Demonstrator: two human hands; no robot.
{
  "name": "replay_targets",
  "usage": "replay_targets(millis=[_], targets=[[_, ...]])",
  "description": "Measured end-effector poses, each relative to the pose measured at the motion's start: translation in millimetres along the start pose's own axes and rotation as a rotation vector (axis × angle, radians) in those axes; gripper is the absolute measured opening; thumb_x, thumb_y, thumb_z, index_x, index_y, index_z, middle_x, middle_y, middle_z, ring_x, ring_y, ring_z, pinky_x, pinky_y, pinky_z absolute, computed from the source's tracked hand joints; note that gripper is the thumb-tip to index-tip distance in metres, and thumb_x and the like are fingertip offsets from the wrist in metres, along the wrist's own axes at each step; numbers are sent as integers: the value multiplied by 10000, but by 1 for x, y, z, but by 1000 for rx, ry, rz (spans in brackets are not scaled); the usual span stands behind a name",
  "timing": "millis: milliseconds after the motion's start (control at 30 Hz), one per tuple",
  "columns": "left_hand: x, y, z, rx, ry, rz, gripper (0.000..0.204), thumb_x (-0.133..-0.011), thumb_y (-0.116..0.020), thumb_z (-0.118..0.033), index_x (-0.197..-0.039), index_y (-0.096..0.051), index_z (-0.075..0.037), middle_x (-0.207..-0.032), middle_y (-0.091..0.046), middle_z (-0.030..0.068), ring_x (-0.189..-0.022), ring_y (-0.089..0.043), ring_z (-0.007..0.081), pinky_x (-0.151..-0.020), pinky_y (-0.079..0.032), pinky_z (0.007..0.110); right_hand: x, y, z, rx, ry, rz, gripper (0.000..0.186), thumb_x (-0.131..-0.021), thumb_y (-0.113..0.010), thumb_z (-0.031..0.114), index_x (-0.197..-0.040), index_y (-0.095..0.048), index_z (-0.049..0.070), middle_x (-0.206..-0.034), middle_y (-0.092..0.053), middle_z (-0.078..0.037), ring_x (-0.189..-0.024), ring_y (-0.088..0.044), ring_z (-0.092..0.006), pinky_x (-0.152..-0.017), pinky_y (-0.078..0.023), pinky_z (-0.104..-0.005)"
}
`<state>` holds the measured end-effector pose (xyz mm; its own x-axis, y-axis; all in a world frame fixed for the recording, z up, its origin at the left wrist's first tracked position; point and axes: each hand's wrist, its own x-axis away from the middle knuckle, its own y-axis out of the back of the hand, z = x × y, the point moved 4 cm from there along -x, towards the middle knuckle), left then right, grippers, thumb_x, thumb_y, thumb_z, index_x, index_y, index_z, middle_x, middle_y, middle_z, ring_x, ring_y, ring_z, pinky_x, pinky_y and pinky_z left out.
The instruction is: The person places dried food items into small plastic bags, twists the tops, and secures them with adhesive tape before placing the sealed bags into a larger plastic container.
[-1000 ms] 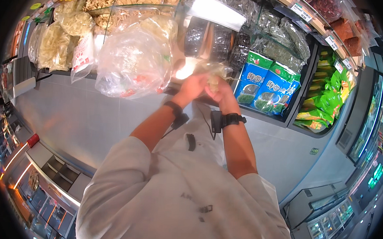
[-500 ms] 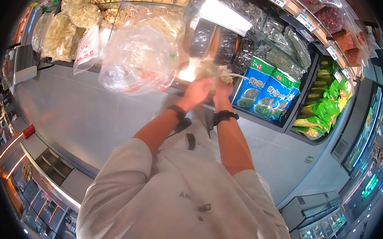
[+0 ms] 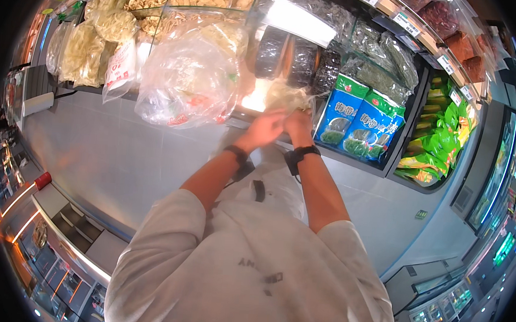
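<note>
At the front edge of the display, a clear plastic bag with pale contents stands just beyond my hands. My right hand is closed on the near, gathered part of the bag. My left hand meets it from the left, fingers bent in at the same spot and slightly blurred. What exactly the fingertips pinch is hidden. Dark wrapped packs lie behind the bag, under a bright glare. A large, bulging clear plastic bag rests on the edge to the left of my hands.
Right of my hands stand blue and green packets, then green and yellow packets. Pale dried goods in bags hang at the left. Glass dividers separate the bins. A price rail runs along the back right.
Both hands have come slightly nearer to me, still together at the bag's gathered part. The pale bag sits a little lower and shows more clearly. The view has shifted slightly.
</note>
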<state>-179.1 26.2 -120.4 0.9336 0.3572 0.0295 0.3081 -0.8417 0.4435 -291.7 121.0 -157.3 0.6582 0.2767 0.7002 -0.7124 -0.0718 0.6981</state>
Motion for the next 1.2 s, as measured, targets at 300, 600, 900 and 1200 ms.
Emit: replay_targets(millis=[300,600,900,1200], targets=[[-7,-1,-5,100,282,140,392,-857,-623,-113,-1241,-620,-36,-1100,-685,197,-920,-676,344,-810,-536,393,13,37,10,-396,227,331,348,-845,-578,108,-1109,-652,-106,-1127,-660,-324,-1046,-673,-388,-870,-532,-416],[-11,-2,-3,-84,153,65,384,-857,-655,-127,-1231,-616,-51,-1149,-660,216,-1047,-633,390,-887,-513,421,38,3,20,-1271,276,279,197,-807,-551,48,-916,-660,-75,-808,-658,-97,-735,-634,-226,-648,-507,-346],[-4,30,16,-234,243,-185,249,-884,-633,-58,-1125,-672,-13,-1002,-692,240,-874,-679,395,-781,-538,399,95,50,12,-678,548,-204,305,-874,-571,55,-1170,-596,-16,-1057,-662,-236,-971,-653,-364,-846,-532,-371],[2,48,71,-616,314,40,187,-853,-680,-135,-1014,-753,-74,-914,-679,223,-844,-671,376,-778,-544,432,-53,-48,-29,-168,126,-248,326,-888,-568,41,-1213,-573,40,-1217,-597,-254,-994,-672,-397,-846,-573,-423]])
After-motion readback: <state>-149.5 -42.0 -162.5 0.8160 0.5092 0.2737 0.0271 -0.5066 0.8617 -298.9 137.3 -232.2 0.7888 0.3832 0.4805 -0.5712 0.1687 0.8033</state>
